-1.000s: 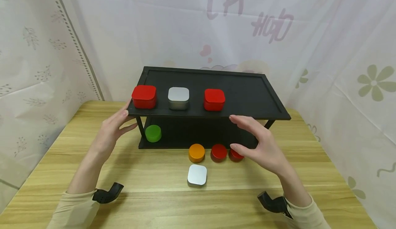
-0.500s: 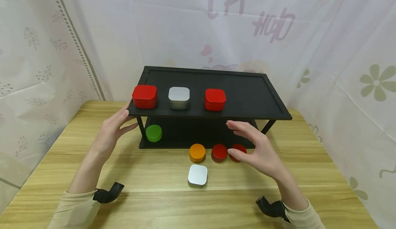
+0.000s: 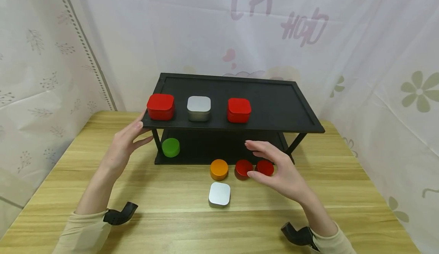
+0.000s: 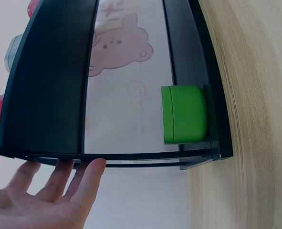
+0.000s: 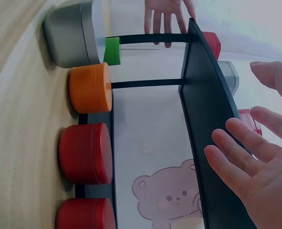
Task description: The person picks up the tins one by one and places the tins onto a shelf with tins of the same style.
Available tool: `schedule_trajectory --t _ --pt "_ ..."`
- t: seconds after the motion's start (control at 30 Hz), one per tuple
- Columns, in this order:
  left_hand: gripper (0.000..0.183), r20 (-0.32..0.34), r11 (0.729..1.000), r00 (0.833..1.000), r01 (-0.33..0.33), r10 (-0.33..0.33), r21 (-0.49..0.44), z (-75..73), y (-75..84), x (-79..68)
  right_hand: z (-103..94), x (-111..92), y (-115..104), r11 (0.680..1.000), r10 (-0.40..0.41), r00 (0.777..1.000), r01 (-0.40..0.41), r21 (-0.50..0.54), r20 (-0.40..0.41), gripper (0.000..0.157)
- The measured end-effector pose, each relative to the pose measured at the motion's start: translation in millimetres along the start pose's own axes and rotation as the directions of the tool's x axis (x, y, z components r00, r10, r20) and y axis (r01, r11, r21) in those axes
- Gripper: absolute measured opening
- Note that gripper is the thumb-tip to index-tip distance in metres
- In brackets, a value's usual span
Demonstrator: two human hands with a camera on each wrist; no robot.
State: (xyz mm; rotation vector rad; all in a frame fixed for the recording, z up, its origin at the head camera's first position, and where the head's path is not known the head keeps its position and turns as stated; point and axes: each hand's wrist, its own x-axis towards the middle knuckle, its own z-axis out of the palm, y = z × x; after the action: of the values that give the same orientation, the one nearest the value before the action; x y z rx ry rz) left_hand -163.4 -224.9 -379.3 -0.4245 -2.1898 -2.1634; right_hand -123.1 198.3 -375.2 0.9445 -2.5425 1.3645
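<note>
At the left end of a black two-tier shelf (image 3: 267, 105), my left hand (image 3: 121, 147) touches the upper board's edge, its fingers fairly straight against the end frame in the left wrist view. My right hand (image 3: 282, 172) hovers in front of the shelf with thumb and fingers apart, holding nothing. Close to it on the table are two round red tins (image 3: 244, 169) (image 3: 265, 167), with a round orange tin (image 3: 218, 169) to their left. A square silver tin (image 3: 219, 194) lies nearer. On the lower tier, at the left, sits a green tin (image 4: 188, 114).
Along the upper board's front stand a red tin (image 3: 160, 107), a silver tin (image 3: 199, 109) and another red tin (image 3: 239, 110). The wooden table (image 3: 178, 227) extends in front. A patterned cloth (image 3: 192, 25) hangs behind and at both sides.
My right hand has moved left and slightly down, uncovering more of the rightmost red tin. The left hand stays at the shelf's end.
</note>
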Motion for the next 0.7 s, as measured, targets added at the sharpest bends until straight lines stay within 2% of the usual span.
schedule_trajectory --t 0.7 --pt "0.052 0.002 1.0 1.0 -0.002 0.002 -0.007 -0.6 -1.1 -0.6 23.6 -3 3 1.0 0.014 0.993 -0.011 -0.029 0.115 0.069"
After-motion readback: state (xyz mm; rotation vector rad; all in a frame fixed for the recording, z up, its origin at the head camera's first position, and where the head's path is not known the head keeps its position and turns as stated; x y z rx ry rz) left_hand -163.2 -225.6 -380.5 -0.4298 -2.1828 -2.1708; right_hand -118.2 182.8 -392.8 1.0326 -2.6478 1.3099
